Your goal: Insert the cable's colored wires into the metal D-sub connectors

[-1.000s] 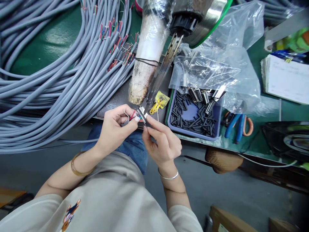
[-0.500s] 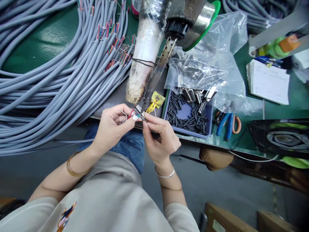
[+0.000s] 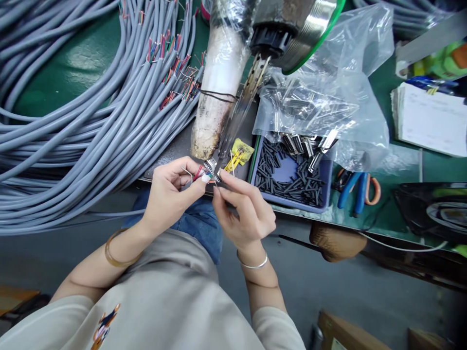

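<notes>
Pinches multi-pin connector [image 3: 209,166] in left hand [image 3: 166,192], mid-frame; slants down-right to bunched fingertips of right hand [image 3: 245,216]; cannot tell their hold.

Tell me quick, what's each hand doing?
Left hand: closed, holding colored wires.
Right hand: closed by the plug; anything pinched is too tiny to see.

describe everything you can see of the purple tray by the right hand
The purple tray is shallow and roughly rectangular with rounded corners, and looks like plastic. It lies open near the front edge of the green bench, to the right of the right hand, which is not touching it. Short black pieces lie scattered around a bare patch of its floor. Metal connectors lie at its far side, where a clear bag hides the rim.
</notes>
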Motion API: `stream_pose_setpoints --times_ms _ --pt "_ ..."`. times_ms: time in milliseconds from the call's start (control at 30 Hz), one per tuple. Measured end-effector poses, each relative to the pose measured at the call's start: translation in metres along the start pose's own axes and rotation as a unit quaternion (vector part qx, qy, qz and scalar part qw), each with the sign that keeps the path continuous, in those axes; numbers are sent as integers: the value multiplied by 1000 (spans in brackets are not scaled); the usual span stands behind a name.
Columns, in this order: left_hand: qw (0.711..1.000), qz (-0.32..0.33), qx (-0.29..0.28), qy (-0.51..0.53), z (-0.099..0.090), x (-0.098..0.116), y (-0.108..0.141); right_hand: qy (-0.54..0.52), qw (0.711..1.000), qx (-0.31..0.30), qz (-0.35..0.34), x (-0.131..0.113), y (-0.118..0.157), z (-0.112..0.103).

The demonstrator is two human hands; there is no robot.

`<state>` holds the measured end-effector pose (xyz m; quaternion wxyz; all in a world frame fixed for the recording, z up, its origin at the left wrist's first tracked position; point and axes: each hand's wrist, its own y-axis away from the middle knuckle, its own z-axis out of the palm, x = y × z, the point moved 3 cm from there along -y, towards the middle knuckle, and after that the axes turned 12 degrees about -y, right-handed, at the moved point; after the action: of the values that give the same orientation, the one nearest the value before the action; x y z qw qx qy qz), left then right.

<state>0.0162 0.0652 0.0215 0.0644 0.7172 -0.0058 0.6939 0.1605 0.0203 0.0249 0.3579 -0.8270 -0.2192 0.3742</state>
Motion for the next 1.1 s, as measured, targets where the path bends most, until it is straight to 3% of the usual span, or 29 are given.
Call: stream_pose_setpoints --times_ms 133,233,333,467,600,633,767,900,1000,1100 --pt "999 -30 -23 -4 1 -1 0 24 999 -8 -40 -1 6 0" --pt "998 -38 -45 13 1 -4 3 19 999 6 -26 0 9 -2" --pt "995 -24 -52 78 -2 -8 9 -47 997 10 64 4 9 -6" --pt "990 2 -109 90 -8 -11 19 -188 955 -37 225 9 13 -9" --pt "990 -9 -118 82 -13 -12 22 -148 958 73 234 7 20 -28" --pt "989 -7 -118 83 -13 -11 22 -123 964 72 225 5 19 -30" --pt "991 20 -129 42 -11 -11 25 -103 970 -74 208 -5 13 -24" --pt "987 100 -105 -61 -11 -11 30 -96 978 -101 156 -14 8 -17" --pt "990 98 -90 -42 -12 -12 32 -100 986 -44 127 -16 8 -21" --pt "994 18 -89 59 -13 -16 29 -169 968 131 129 -12 8 -32"
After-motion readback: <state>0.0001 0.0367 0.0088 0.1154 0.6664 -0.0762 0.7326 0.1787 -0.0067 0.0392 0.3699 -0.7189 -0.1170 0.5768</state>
